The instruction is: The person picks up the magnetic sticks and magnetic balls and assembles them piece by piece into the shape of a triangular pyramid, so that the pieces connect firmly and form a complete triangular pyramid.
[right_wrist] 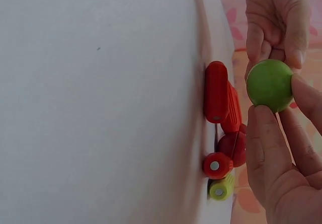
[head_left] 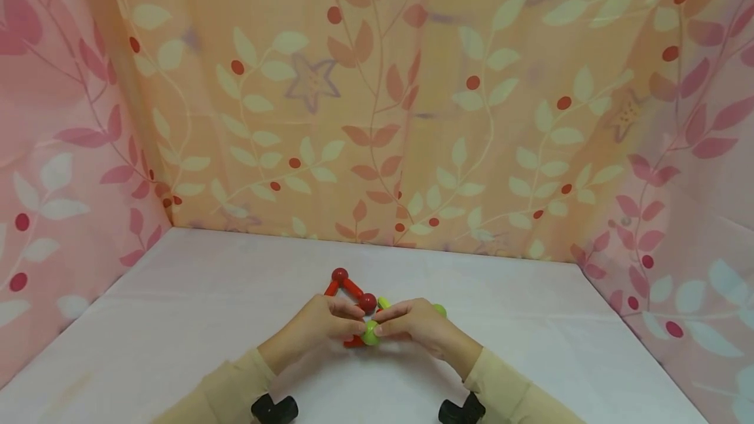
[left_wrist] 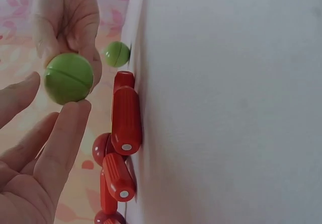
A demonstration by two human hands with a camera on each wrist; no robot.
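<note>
My right hand (head_left: 427,326) pinches a green ball (head_left: 370,333), seen larger as a green ball (right_wrist: 270,85) with fingertips on two of its sides in the right wrist view. My left hand (head_left: 326,319) faces it from the other side. In the left wrist view, one left fingertip touches the underside of the green ball (left_wrist: 69,78), while another stands slightly off it. Red rods (left_wrist: 126,121) with metal discs in their ends lie on the table just past the hands. Both hands partly hide them in the head view.
Red balls (head_left: 340,275) joined by red rods (head_left: 353,288) lie beyond the hands. A second green ball (head_left: 440,310) rests behind the right hand, near a yellow-green rod (head_left: 384,303). The table has a white cover (head_left: 235,280). Patterned cloth (head_left: 377,116) encloses its back and sides.
</note>
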